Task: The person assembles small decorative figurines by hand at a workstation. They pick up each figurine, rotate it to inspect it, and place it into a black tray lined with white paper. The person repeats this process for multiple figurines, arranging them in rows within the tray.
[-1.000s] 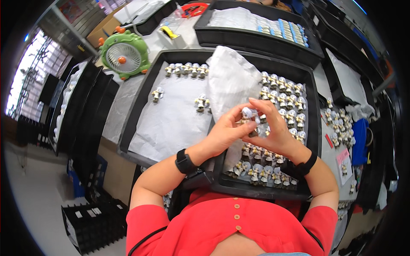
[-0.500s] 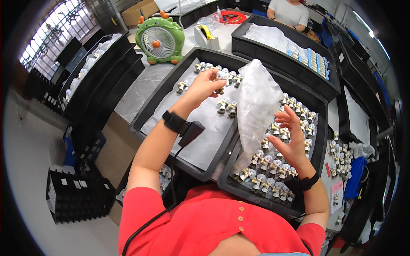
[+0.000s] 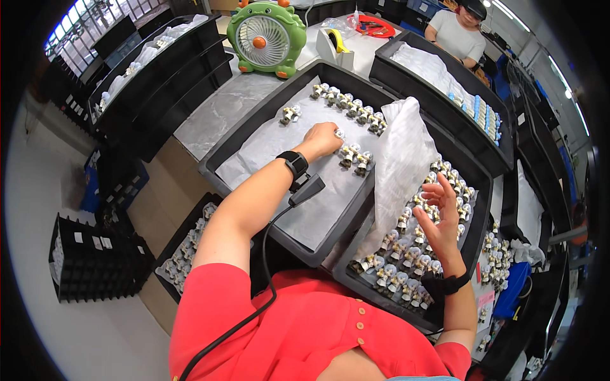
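My left hand (image 3: 321,140) is closed on a small figurine (image 3: 340,134), mostly hidden by my fingers, low over the paper-lined left black tray (image 3: 293,253). Beside it on the paper stand two more figurines (image 3: 356,157), a row of several figurines (image 3: 348,105) near the far edge, and a pair (image 3: 290,114) further left. My right hand (image 3: 441,216), fingers apart and holding nothing, hovers over the right black tray (image 3: 486,203), where rows of matching figurines (image 3: 413,260) stand. A white paper sheet (image 3: 401,152) drapes, folded up, between the two trays.
A green animal-shaped fan (image 3: 265,38) and a tape dispenser (image 3: 335,49) stand behind the trays. Another black tray (image 3: 438,95) holds blue-and-white pieces; a person (image 3: 456,33) is beyond it. Stacked black trays (image 3: 171,76) rise at left. Loose figurines (image 3: 495,260) lie at right.
My left hand has moved nearer with the figurine, down to the paper beside the two figurines. My right hand stays open over the right tray. The whole view has shifted slightly.
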The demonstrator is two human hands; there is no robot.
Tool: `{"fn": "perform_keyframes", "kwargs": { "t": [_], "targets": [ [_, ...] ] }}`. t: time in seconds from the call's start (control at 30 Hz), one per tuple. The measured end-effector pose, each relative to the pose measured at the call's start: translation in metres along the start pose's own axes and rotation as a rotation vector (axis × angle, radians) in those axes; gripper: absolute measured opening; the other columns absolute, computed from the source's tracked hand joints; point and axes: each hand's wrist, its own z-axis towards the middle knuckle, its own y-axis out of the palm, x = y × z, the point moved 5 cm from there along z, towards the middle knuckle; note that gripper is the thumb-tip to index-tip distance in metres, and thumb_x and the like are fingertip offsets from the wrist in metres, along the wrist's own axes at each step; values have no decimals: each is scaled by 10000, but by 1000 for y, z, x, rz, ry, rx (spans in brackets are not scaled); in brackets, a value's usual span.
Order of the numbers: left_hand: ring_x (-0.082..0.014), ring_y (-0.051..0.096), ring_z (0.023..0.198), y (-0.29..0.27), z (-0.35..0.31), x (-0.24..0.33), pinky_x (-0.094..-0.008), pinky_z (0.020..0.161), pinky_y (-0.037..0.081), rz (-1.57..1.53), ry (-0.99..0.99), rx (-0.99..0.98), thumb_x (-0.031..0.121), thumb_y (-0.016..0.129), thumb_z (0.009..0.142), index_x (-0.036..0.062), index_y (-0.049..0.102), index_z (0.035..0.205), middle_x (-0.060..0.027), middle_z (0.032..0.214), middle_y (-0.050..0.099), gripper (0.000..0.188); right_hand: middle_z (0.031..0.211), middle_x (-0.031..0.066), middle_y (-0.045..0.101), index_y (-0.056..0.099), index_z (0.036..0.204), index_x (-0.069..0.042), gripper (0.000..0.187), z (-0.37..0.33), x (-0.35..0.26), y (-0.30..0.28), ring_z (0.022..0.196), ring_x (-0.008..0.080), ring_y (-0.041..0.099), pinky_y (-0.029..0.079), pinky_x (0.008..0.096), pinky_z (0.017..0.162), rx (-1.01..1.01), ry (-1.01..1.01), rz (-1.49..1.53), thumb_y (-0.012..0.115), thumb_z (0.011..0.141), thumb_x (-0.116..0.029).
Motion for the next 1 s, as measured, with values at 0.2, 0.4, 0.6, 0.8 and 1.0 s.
{"fn": "perform_keyframes", "kwargs": {
  "t": [0.2, 0.4, 0.6, 0.8, 1.0],
  "targets": [
    [-240, 659, 787, 5, 1, -5, -322, 709, 518, -103, 32, -53, 248, 666, 726, 12, 624, 1090, -161, 899, 669, 436, 1026, 81, 612, 349, 1368, -73, 688, 5, 5, -10, 889, 161, 583, 458, 300, 806, 61, 12, -58, 678, 764, -42],
    [-285, 654, 852, 0, -7, 3, -352, 788, 509, -154, 15, -91, 264, 676, 715, 14, 630, 1076, -195, 938, 665, 441, 980, 70, 630, 372, 1360, -89, 665, 7, 27, -27, 877, 153, 595, 462, 292, 792, 120, 138, -39, 682, 772, -77],
    [-291, 629, 872, -27, -2, 1, -354, 779, 488, -184, 168, 173, 285, 709, 714, 13, 613, 1106, -191, 959, 641, 487, 1008, 149, 618, 565, 1117, -10, 447, 0, 58, -31, 958, 289, 592, 463, 346, 850, -131, 252, -294, 688, 700, -114],
    [-92, 546, 837, -58, -46, 89, -251, 720, 412, -892, 79, -168, 230, 631, 848, 70, 576, 1168, -41, 1057, 600, 361, 1205, 127, 499, 449, 1255, -92, 635, -13, 82, 2, 1097, 315, 473, 383, 417, 927, -223, 215, -566, 676, 663, -73],
    [-115, 565, 969, -49, -137, 183, -235, 805, 440, -1109, 338, -599, 155, 587, 878, 37, 549, 1192, -64, 1117, 591, 338, 1141, 119, 491, 434, 1284, -122, 699, -8, 76, 2, 1101, 300, 460, 348, 428, 921, -242, 214, -583, 688, 634, -86]
  ]
}}
